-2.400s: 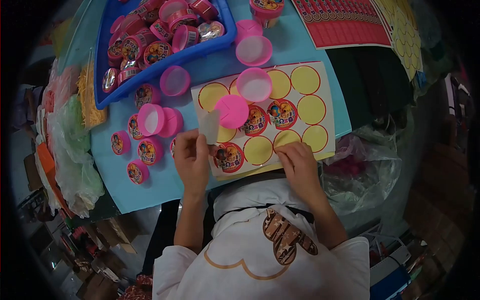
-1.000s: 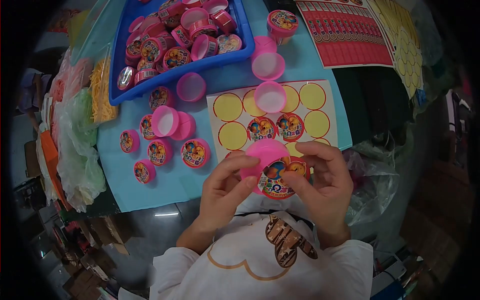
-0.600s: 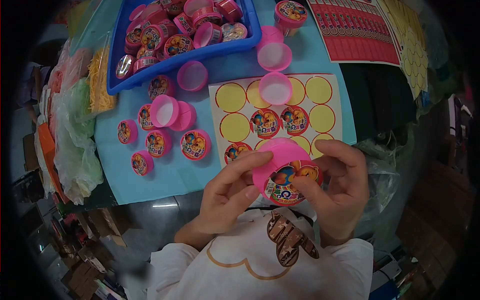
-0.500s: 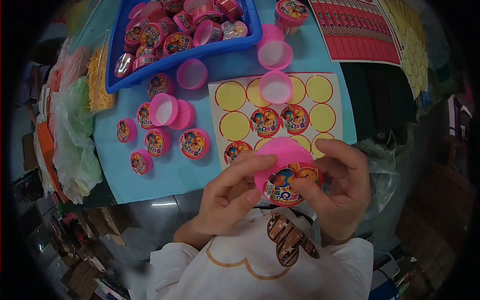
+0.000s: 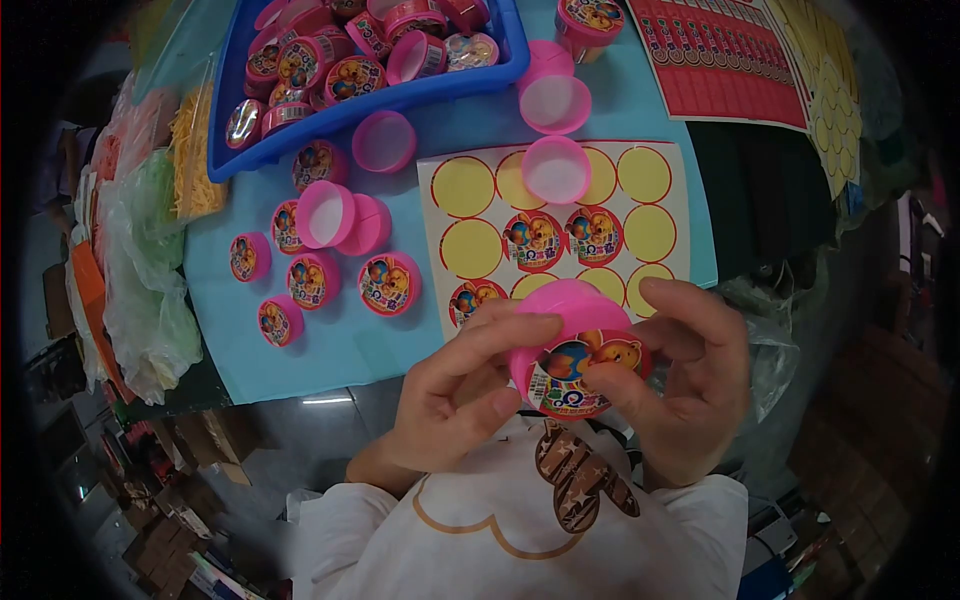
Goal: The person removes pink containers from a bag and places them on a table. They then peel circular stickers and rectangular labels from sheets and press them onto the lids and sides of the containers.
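A pink round plastic lid (image 5: 562, 300) is held up in front of my shirt, over the near edge of the table. My left hand (image 5: 455, 388) grips its left side, with the index finger across the top and the thumb below. Against the lid's lower part lies a round cartoon sticker (image 5: 572, 375) with a barcode. My right hand (image 5: 690, 385) is closed on the sticker, its thumb on the printed face and its other fingers curled at the right edge. Just beyond is the sticker sheet (image 5: 655, 235), with a few printed stickers left among yellow circles.
Several stickered pink containers (image 5: 390, 284) and plain pink lids (image 5: 325, 215) lie to the left on the blue tabletop (image 5: 250, 365). A blue bin (image 5: 375, 103) full of finished tubs stands behind them. Red printed sheets (image 5: 722, 70) lie at the back right, plastic bags (image 5: 150, 290) at the left.
The view shifts slightly. Both hands keep the same hold on the lid and sticker, with hardly any movement between them.
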Available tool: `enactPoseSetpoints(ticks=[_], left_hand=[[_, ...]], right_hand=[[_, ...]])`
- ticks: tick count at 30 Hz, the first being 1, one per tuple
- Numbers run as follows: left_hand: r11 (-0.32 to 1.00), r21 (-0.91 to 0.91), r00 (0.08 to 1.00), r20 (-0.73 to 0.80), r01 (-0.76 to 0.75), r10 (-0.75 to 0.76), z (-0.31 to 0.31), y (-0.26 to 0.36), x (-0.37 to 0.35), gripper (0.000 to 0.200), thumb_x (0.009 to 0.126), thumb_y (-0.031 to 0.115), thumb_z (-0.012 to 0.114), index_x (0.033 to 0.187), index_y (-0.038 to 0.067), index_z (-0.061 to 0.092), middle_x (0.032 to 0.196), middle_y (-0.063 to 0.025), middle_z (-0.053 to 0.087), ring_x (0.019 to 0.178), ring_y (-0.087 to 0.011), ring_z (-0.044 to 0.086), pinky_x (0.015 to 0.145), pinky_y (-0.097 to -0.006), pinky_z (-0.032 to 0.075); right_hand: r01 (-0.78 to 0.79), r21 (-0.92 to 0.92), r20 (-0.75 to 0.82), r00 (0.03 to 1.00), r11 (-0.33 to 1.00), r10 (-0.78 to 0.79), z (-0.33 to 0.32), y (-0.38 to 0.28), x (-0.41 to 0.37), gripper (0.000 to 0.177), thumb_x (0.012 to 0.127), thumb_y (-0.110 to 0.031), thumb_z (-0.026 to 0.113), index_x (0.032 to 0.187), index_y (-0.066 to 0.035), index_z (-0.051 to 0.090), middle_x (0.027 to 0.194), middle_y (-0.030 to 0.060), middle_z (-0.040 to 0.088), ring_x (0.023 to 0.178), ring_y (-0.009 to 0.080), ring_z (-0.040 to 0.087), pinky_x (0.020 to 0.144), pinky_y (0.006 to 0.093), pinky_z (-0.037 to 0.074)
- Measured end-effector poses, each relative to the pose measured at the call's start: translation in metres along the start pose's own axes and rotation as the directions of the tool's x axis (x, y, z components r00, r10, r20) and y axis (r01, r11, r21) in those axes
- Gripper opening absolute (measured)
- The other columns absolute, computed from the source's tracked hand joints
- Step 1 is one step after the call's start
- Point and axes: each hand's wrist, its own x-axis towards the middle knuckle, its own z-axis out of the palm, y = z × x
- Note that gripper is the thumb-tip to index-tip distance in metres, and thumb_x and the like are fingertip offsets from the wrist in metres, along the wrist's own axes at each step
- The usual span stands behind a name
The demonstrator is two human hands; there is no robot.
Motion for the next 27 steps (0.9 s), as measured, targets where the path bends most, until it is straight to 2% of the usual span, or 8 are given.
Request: enactPoseSetpoints(ticks=[4, 13, 15, 18, 22, 25, 27], left_hand=[[1.0, -0.016, 1.0, 0.003, 0.02, -0.02, -0.0006, -0.0009, -0.0006, 0.046, 0.072, -0.004, 0.044, 0.118, -0.008, 0.039, 0.113, -0.0146, 0.038, 0.107, -0.0232, 0.037, 0.093, -0.0338, 0.029], [1.0, -0.009, 1.0, 0.009, -0.005, 0.005, 0.001, -0.0008, 0.0013, 0.048, 0.071, -0.005, 0.043, 0.118, -0.008, 0.038, 0.112, -0.0148, 0.038, 0.107, -0.0234, 0.037, 0.093, -0.0338, 0.029], [0.999, 0.049, 1.0, 0.003, -0.01, 0.01, 0.0025, 0.0004, 0.0008, 0.048, 0.072, -0.004, 0.045, 0.119, -0.008, 0.037, 0.112, -0.0148, 0.038, 0.107, -0.024, 0.037, 0.093, -0.034, 0.028], [0.997, 0.074, 0.999, 0.012, -0.035, 0.034, 0.0025, -0.0015, 0.0001, 0.049, 0.072, -0.003, 0.045, 0.12, -0.008, 0.036, 0.113, -0.0149, 0.038, 0.109, -0.0241, 0.036, 0.093, -0.0342, 0.028], [1.0, 0.022, 1.0, -0.008, -0.015, 0.015, 0.0034, -0.0017, -0.0019, 0.05, 0.073, -0.002, 0.046, 0.121, -0.008, 0.035, 0.115, -0.015, 0.037, 0.11, -0.0241, 0.035, 0.094, -0.0344, 0.027], [0.996, 0.079, 1.0, 0.003, -0.029, 0.029, 0.0028, -0.0025, -0.0024, 0.049, 0.074, -0.002, 0.046, 0.121, -0.009, 0.035, 0.116, -0.0149, 0.035, 0.111, -0.0238, 0.034, 0.095, -0.0343, 0.026], [1.0, 0.009, 0.999, -0.019, -0.028, 0.028, 0.004, -0.003, -0.0021, 0.048, 0.075, 0.0, 0.048, 0.121, -0.009, 0.036, 0.116, -0.0144, 0.035, 0.111, -0.0235, 0.035, 0.094, -0.0342, 0.027]], right_hand=[[-0.005, -0.012, 0.009, 1.0, 1.0, 0.005, -0.0002, -0.0003, 0.0002, 0.059, 0.057, 0.003, 0.074, 0.108, 0.0, 0.043, 0.104, 0.008, 0.049, 0.086, 0.0133, 0.054, 0.072, 0.0222, 0.046], [-0.042, 0.111, -0.023, 0.999, 0.993, 0.045, 0.0031, 0.0011, 0.0009, 0.06, 0.06, 0.003, 0.072, 0.111, 0.001, 0.04, 0.104, 0.0102, 0.05, 0.086, 0.0157, 0.056, 0.073, 0.0244, 0.047], [-0.09, 0.177, -0.058, 0.993, 0.98, 0.102, 0.0045, 0.0007, -0.0006, 0.061, 0.061, 0.003, 0.072, 0.112, 0.001, 0.039, 0.101, 0.0108, 0.052, 0.086, 0.0168, 0.056, 0.073, 0.0248, 0.047], [-0.118, 0.184, -0.078, 0.988, 0.976, 0.134, 0.0044, -0.0001, -0.003, 0.061, 0.061, 0.004, 0.071, 0.112, 0.001, 0.038, 0.099, 0.0112, 0.053, 0.088, 0.0174, 0.056, 0.074, 0.0254, 0.047], [-0.088, 0.172, -0.077, 0.992, 0.981, 0.103, 0.0042, 0.0012, -0.0013, 0.06, 0.061, 0.005, 0.071, 0.111, 0.001, 0.038, 0.099, 0.0112, 0.053, 0.088, 0.0174, 0.056, 0.075, 0.0255, 0.047], [-0.028, 0.106, -0.006, 1.0, 0.994, 0.028, 0.0013, 0.0037, -0.0022, 0.06, 0.061, 0.006, 0.071, 0.111, 0.001, 0.038, 0.102, 0.0111, 0.05, 0.089, 0.017, 0.056, 0.075, 0.0252, 0.047], [-0.002, 0.079, -0.013, 1.0, 0.997, 0.003, 0.0015, 0.0041, -0.0023, 0.06, 0.061, 0.006, 0.071, 0.111, 0.001, 0.039, 0.105, 0.0106, 0.049, 0.089, 0.0157, 0.055, 0.075, 0.0243, 0.047]])
